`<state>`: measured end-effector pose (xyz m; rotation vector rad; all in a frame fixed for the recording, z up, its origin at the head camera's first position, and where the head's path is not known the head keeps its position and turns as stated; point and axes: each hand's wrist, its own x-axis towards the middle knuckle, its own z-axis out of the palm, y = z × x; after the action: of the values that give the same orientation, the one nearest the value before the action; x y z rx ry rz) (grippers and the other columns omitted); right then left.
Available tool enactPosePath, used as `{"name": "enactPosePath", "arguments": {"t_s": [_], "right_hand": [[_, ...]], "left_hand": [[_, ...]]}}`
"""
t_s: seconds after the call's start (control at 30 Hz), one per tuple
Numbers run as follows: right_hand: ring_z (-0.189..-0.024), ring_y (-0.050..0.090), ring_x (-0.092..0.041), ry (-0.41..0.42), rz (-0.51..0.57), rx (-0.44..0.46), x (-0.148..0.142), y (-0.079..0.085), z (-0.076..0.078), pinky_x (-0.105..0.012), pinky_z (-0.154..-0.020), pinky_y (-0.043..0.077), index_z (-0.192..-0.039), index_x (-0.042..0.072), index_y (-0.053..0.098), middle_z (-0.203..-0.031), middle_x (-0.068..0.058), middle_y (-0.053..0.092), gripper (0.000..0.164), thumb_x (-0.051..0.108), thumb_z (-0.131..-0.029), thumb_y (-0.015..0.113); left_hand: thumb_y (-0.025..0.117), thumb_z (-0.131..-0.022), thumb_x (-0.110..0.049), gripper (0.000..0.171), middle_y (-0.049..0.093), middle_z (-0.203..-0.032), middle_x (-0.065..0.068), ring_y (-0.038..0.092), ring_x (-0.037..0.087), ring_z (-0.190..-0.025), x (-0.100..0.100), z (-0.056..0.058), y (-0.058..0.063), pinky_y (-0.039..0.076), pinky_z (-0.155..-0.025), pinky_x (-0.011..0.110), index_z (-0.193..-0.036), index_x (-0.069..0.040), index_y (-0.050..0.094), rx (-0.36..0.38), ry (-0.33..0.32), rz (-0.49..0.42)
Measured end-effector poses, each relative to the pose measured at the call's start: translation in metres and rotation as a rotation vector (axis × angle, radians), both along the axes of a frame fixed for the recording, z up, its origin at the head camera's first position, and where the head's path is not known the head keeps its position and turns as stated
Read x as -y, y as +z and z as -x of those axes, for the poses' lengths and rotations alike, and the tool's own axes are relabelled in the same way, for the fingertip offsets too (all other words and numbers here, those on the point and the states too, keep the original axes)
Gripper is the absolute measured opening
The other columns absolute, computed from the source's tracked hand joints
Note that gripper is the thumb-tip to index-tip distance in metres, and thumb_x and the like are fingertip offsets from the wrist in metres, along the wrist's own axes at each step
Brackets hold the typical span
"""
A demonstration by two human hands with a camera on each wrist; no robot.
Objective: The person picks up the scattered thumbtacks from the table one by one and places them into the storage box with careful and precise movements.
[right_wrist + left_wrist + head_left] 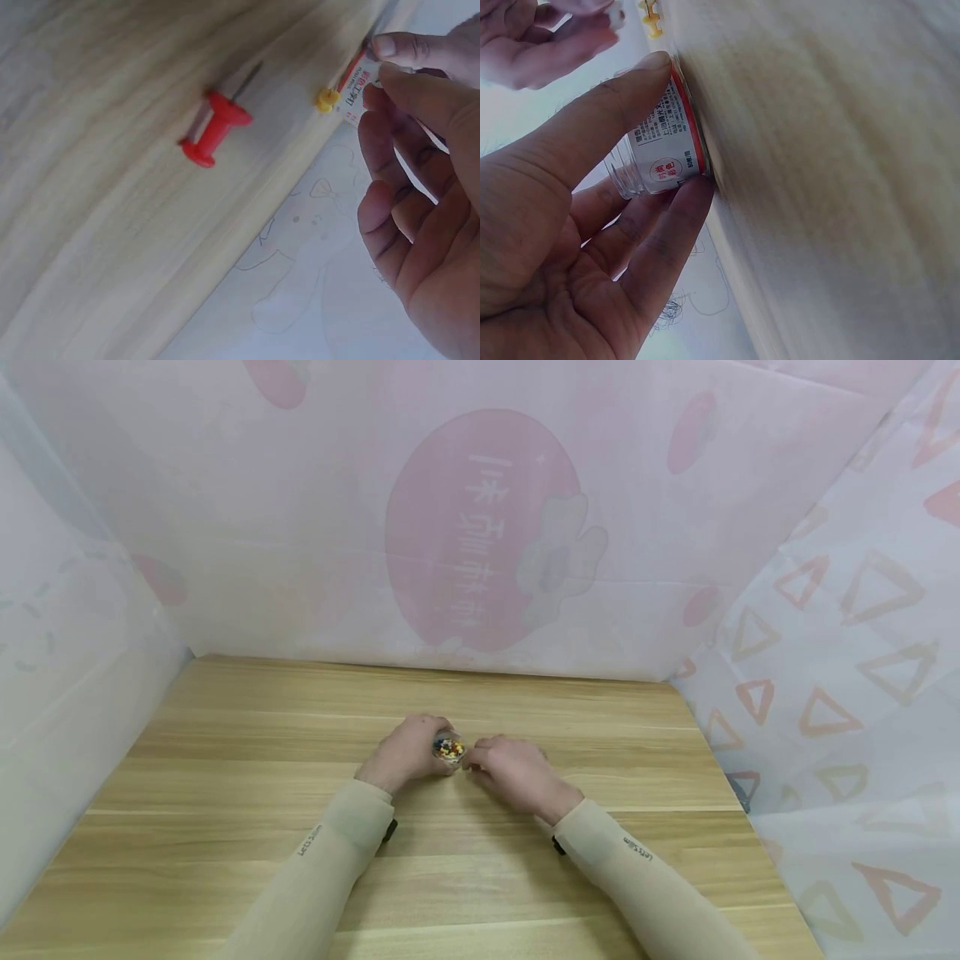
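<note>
A small clear jar (448,760) with a white-and-red label stands upright on the wooden table, colourful push pins (450,748) filling it. My left hand (408,749) grips the jar around its side, thumb and fingers near its base in the left wrist view. Just right of the jar, my right hand (517,771) pinches a small white push pin (616,15) between thumb and fingertip, its other fingers curled loosely. Beside the jar lies a yellow push pin (327,100). A red push pin (216,129) lies on its side on the tabletop, closer to the right wrist camera.
The wooden table (465,877) reaches back to a pink printed sheet (315,527). Printed sheets also hang along the left side (67,652) and the right side (832,693) of the table.
</note>
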<state>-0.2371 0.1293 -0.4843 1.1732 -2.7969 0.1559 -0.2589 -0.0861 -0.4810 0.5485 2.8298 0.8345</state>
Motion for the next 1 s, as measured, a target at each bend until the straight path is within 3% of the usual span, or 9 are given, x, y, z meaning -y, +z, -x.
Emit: {"name": "enactPosePath", "arguments": {"t_s": [0.43, 0.73, 1.0], "right_hand": [[-0.099, 0.067, -0.006, -0.072, 0.135, 0.009, 0.003, 0.009, 0.007, -0.031, -0.078, 0.058, -0.116, 0.029, 0.076, -0.112, 0.015, 0.072, 0.019, 0.034, -0.099, 0.070], [-0.093, 0.064, -0.002, -0.105, 0.212, 0.037, 0.007, 0.010, 0.012, -0.026, -0.071, 0.056, -0.116, 0.028, 0.077, -0.112, 0.017, 0.071, 0.019, 0.028, -0.097, 0.072], [-0.086, 0.061, 0.002, -0.168, 0.282, 0.128, 0.012, 0.009, 0.018, -0.023, -0.068, 0.053, -0.112, 0.030, 0.075, -0.112, 0.017, 0.070, 0.015, 0.029, -0.097, 0.073]], "left_hand": [[0.093, -0.074, -0.020, 0.050, 0.071, -0.114, 0.008, 0.064, 0.023, -0.102, 0.000, 0.000, 0.002, 0.054, -0.092, 0.042, -0.117, -0.007, 0.072, -0.015, -0.009, -0.003], [0.094, -0.074, -0.019, 0.051, 0.072, -0.114, 0.009, 0.064, 0.023, -0.101, -0.001, 0.000, 0.001, 0.055, -0.091, 0.042, -0.119, -0.007, 0.072, -0.009, -0.002, -0.010], [0.094, -0.073, -0.019, 0.054, 0.071, -0.114, 0.009, 0.063, 0.022, -0.100, 0.000, -0.001, 0.001, 0.055, -0.092, 0.042, -0.121, -0.007, 0.070, 0.003, 0.003, -0.011]]}}
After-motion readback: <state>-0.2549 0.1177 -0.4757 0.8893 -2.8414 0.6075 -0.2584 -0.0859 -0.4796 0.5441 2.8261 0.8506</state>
